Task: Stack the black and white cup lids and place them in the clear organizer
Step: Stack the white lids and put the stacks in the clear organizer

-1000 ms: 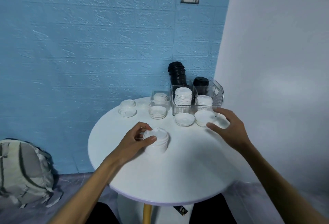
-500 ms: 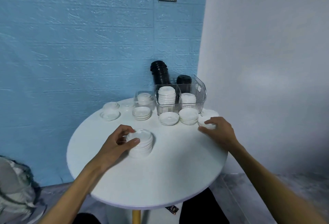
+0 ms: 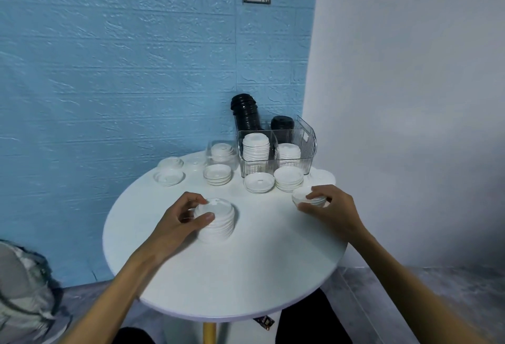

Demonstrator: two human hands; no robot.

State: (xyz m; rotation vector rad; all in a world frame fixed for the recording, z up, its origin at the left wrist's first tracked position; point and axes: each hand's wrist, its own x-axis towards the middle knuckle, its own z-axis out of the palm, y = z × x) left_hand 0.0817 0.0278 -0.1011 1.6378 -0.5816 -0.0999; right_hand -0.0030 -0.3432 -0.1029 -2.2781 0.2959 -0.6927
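The task looks partly done. The clear organizer (image 3: 276, 152) stands at the far right of the round white table (image 3: 246, 275), and its compartments already hold two white stacks (image 3: 256, 146) in front and two black stacks (image 3: 244, 112) behind, the taller black one leaning to the left and rising well above the rim. A good deal of white lids remains outside it. The left hand (image 3: 177, 223) curls its fingers and thumb round a tall stack of white lids (image 3: 217, 220) near the middle of the table, holding it by the top edge. The right hand (image 3: 330, 209) pinches a small stack of lids (image 3: 306, 196) on the right side of the table, just near of the organizer. Between the hands and the organizer lie a single lid (image 3: 259, 182) and a short pile (image 3: 288, 178); another lid (image 3: 322, 177) sits at the far right edge. To the left are a short pile (image 3: 217, 174), two separate lids (image 3: 168, 178), and a small clear container (image 3: 221, 152) with lids inside. No loose black lids show, so that colour seems finished. What is left, by my reading, is gathering the scattered white piles together and setting them into the organizer.
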